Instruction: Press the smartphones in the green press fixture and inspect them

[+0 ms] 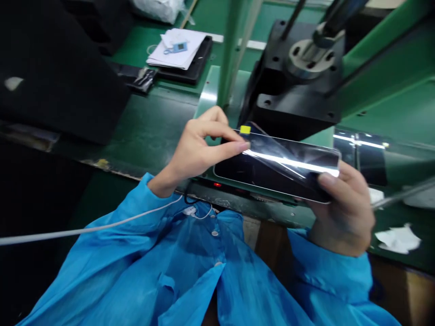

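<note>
Phone (268, 179) is lying almost flat between both hands at the centre of the frame, hovering over the near edge of the green counter (152, 127). Left hand (200, 149) is pinching thumb and forefinger together on the film (295, 156) at the phone's upper left corner, just below a yellow tab (245, 129), with the other fingers curling in. The film seems to be lifting off the glass along that left edge and is catching a bright streak of light. Right hand (343, 213) is wrapping the phone's right end, thumb pressing on top and fingers going underneath.

Just behind the phone's far edge, a black press (295, 90) is crowding the upper right of the frame, and a green post (231, 50) is rising behind the left hand. Bare counter is lying open to the left of the left hand. Papers (176, 47) are resting on a black tray (199, 65) at the upper centre, well apart from the hands. A white scrap (397, 239) is lying on the counter at the lower right, near the right hand. A white cable (84, 228) is running in from the left edge toward the blue coat (204, 271) at the bottom.
</note>
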